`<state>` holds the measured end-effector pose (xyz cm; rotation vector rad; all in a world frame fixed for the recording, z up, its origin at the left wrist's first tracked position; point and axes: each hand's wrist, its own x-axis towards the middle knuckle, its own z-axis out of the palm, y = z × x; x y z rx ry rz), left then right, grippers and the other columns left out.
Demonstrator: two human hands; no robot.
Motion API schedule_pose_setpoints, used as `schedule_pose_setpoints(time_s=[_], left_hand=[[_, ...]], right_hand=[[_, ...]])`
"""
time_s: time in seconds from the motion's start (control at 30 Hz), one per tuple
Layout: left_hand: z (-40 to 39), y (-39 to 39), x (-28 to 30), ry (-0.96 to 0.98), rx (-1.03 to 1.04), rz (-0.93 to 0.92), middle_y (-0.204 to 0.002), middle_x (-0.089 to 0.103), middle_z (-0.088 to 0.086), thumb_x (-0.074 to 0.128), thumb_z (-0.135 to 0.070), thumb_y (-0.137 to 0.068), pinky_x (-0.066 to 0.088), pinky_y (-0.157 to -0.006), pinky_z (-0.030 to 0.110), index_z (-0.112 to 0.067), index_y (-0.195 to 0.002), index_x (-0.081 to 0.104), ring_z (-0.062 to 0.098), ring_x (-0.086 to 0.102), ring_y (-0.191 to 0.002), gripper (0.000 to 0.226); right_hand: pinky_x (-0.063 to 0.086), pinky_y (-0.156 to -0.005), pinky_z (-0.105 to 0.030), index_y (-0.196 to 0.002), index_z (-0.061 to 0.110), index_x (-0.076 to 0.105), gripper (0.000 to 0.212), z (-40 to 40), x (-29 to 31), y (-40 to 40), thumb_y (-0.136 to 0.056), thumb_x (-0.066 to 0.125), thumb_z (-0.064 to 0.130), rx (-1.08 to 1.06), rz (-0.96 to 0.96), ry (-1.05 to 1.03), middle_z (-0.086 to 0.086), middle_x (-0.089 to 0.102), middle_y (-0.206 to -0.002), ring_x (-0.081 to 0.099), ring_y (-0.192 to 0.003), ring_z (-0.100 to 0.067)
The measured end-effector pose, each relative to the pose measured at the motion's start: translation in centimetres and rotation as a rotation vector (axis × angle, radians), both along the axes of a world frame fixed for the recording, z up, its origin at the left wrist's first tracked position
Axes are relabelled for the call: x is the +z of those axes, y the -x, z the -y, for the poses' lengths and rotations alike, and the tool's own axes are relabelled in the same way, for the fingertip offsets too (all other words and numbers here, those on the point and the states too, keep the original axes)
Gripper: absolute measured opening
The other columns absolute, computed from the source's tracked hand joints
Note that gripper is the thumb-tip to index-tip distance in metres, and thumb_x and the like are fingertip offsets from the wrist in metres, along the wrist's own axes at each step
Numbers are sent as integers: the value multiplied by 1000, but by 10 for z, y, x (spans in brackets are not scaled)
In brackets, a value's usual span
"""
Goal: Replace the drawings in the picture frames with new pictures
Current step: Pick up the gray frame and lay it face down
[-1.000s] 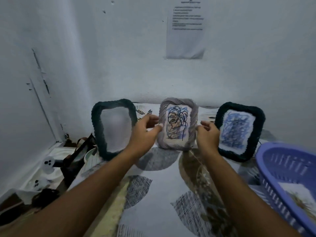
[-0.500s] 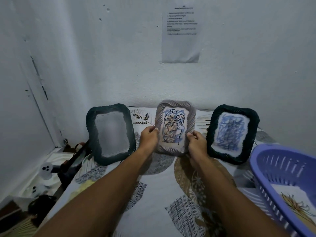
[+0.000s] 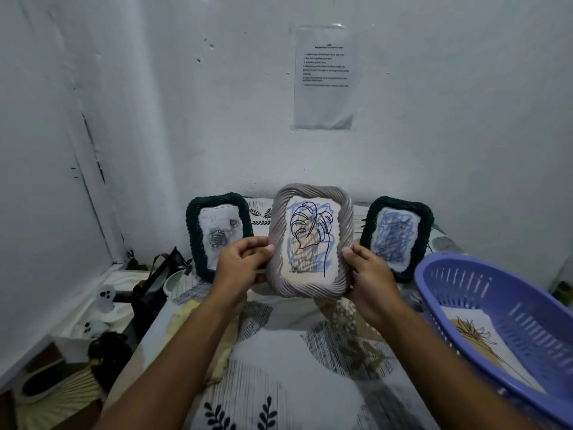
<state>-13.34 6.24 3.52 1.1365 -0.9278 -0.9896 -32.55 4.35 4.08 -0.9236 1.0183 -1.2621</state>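
A grey ribbed picture frame (image 3: 310, 283) with a black leaf line drawing over blue scribble is held up above the bed. My left hand (image 3: 242, 263) grips its left edge and my right hand (image 3: 369, 274) grips its right edge. Behind it on the left stands a dark green frame (image 3: 193, 240) showing grey roses. On the right stands another dark green frame (image 3: 426, 231) with a blue scribble drawing. A picture of a yellow-brown plant (image 3: 483, 346) lies inside the purple basket (image 3: 459, 324).
The patterned bedsheet (image 3: 294, 367) covers the surface below my arms. White walls close in at the back and left, with a printed sheet (image 3: 324, 79) taped up. A dark bag (image 3: 155, 283) and small clutter sit at the left of the bed.
Both hands have lifted the grey frame off the bed and brought it closer to me. The roses picture in the left frame now shows clearly.
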Motion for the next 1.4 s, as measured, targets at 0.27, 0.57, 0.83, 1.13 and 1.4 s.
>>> schedule_pose_setpoints(time_s=[0.27, 0.57, 0.83, 1.13, 1.4], left_hand=[[-69, 7, -22, -53, -62, -127, -83, 72, 8, 64, -3, -84, 55, -55, 27, -3, -99, 64, 17, 65, -68, 15], [-76, 9, -42, -163, -80, -103, -77, 71, 5, 62, 0, -86, 54, -53, 28, -4, -97, 64, 14, 65, -62, 12], [-76, 12, -42, -174, -103, -47, -79, 70, 7, 61, -1, -86, 56, -55, 30, -2, -99, 65, 19, 63, -67, 13], [-77, 11, -44, -243, -117, -87, -77, 69, 12, 64, 1, -84, 55, -47, 28, 3, -99, 64, 22, 61, -61, 16], [-78, 30, -27, 89, 186, 555, -86, 69, 2, 71, -7, -81, 55, -66, 30, -13, -91, 68, 17, 62, -75, 12]], right_hand=[[50, -87, -48, -104, 0, 61, 18, -77, -13, 23, -93, 52, 11, 128, 126, -65, -15, 70, -103, 63, -93, -30], [57, -62, -33, -97, 3, 63, 29, -84, -34, 39, -73, 67, 18, 220, 215, -94, -11, 65, -86, 62, -71, -22], [56, -53, -29, -102, -4, 64, 27, -83, -35, 46, -78, 60, 9, 271, 308, -113, -11, 68, -81, 65, -64, -18], [56, -52, -28, -101, -9, 62, 31, -80, -39, 51, -74, 62, 6, 217, 246, -191, -14, 67, -79, 65, -61, -20], [54, -51, -26, -95, -3, 65, 26, -77, -38, 45, -71, 66, 8, 212, 178, -172, -12, 64, -78, 61, -62, -19]])
